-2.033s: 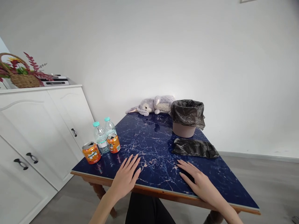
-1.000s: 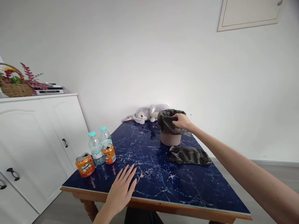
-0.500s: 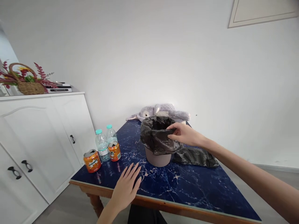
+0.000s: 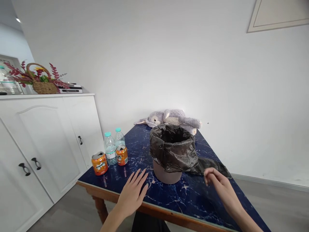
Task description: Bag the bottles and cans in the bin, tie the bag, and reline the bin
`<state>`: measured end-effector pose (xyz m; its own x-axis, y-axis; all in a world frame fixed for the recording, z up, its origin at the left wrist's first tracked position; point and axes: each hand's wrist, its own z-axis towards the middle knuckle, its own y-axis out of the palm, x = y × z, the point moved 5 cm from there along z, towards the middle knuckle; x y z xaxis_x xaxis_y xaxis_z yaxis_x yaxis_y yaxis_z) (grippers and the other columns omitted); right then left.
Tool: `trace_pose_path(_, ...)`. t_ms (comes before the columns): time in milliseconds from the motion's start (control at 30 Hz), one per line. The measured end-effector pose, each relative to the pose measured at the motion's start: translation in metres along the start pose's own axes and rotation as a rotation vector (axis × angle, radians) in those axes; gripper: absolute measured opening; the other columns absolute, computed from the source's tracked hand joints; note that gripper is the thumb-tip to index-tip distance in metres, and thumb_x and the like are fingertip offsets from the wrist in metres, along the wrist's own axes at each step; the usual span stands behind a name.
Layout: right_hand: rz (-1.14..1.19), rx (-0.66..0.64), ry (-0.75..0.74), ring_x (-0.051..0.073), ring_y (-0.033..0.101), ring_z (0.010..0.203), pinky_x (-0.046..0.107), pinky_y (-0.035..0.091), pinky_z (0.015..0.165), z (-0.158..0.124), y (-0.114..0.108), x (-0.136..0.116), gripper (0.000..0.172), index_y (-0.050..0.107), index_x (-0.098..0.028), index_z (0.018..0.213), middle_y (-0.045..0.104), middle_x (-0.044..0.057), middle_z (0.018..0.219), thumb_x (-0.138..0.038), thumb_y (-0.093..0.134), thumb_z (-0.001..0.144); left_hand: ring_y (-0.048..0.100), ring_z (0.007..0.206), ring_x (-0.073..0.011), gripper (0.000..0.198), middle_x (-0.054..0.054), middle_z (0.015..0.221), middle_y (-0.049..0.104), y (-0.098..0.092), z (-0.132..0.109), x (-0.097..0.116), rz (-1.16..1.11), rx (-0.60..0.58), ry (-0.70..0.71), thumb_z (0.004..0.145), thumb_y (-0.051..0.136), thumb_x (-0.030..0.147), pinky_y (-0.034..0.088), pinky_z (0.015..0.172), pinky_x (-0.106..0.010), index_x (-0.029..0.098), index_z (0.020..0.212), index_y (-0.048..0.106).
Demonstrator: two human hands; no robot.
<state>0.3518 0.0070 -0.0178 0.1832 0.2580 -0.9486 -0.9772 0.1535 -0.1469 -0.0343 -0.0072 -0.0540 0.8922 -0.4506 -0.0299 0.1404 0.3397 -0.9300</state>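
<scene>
A small pinkish bin [image 4: 167,176] lined with a black bag [image 4: 172,149] stands on the blue marbled table [image 4: 190,196], near the front. My left hand [image 4: 133,193] lies flat and open on the table, just left of the bin. To the bin's right, my right hand [image 4: 221,188] hovers a little above the table with loosely curled fingers that hold nothing. A folded black bag [image 4: 212,167] lies behind that hand, beside the bin.
Two orange cans [image 4: 99,163] [image 4: 122,155] and two clear water bottles [image 4: 110,152] stand at the table's left edge. A grey plush toy [image 4: 169,118] lies at the far end by the wall. A white cabinet [image 4: 43,141] with a flower basket [image 4: 41,79] stands on the left.
My right hand reached to the bin at the far end, gripped its bag rim and pulled it to the near side. It has now let go and drawn back to the right.
</scene>
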Motion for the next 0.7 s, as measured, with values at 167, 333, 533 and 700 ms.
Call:
trace_pose_path(167, 0.020, -0.076, 0.127, 0.019, 0.049, 0.062, 0.031, 0.038, 0.064, -0.020, 0.010, 0.059, 0.028, 0.059, -0.024, 0.079, 0.052, -0.002, 0.062, -0.048, 0.052, 0.090, 0.039, 0.156, -0.0309, 0.056, 0.001, 0.170, 0.038, -0.010, -0.005, 0.006, -0.049, -0.023, -0.002, 0.112, 0.039, 0.047, 0.038, 0.127, -0.052, 0.035, 0.167, 0.032)
trace_pose_path(333, -0.116, -0.161, 0.085, 0.019, 0.051, 0.062, 0.031, 0.038, 0.066, -0.026, 0.015, 0.070, 0.029, 0.061, -0.024, 0.084, 0.052, -0.003, 0.062, -0.048, 0.048, 0.094, 0.052, 0.148, -0.0278, 0.049, 0.000, 0.159, 0.057, -0.046, -0.020, 0.011, -0.173, -0.031, 0.011, 0.111, 0.046, 0.046, 0.051, 0.117, -0.044, 0.038, 0.159, 0.048)
trace_pose_path(533, -0.180, -0.200, 0.093, 0.019, 0.052, 0.063, 0.030, 0.038, 0.064, -0.030, 0.014, 0.074, 0.030, 0.062, -0.024, 0.088, 0.054, -0.003, 0.065, -0.050, 0.048, 0.095, 0.072, 0.082, -0.0204, 0.033, -0.003, 0.082, 0.075, -0.131, -0.034, -0.014, -0.216, 0.354, -0.222, 0.109, 0.051, 0.040, 0.057, 0.079, -0.033, 0.025, 0.088, 0.073)
trace_pose_path(700, -0.200, -0.198, 0.080, 0.019, 0.053, 0.063, 0.030, 0.038, 0.064, -0.030, 0.014, 0.074, 0.030, 0.062, -0.024, 0.087, 0.055, -0.002, 0.065, -0.051, 0.049, 0.094, 0.063, 0.074, -0.0211, 0.045, -0.002, 0.067, 0.065, -0.200, -0.016, -0.053, -0.023, 0.603, -0.245, 0.109, 0.047, 0.033, 0.048, 0.082, -0.036, 0.024, 0.067, 0.059)
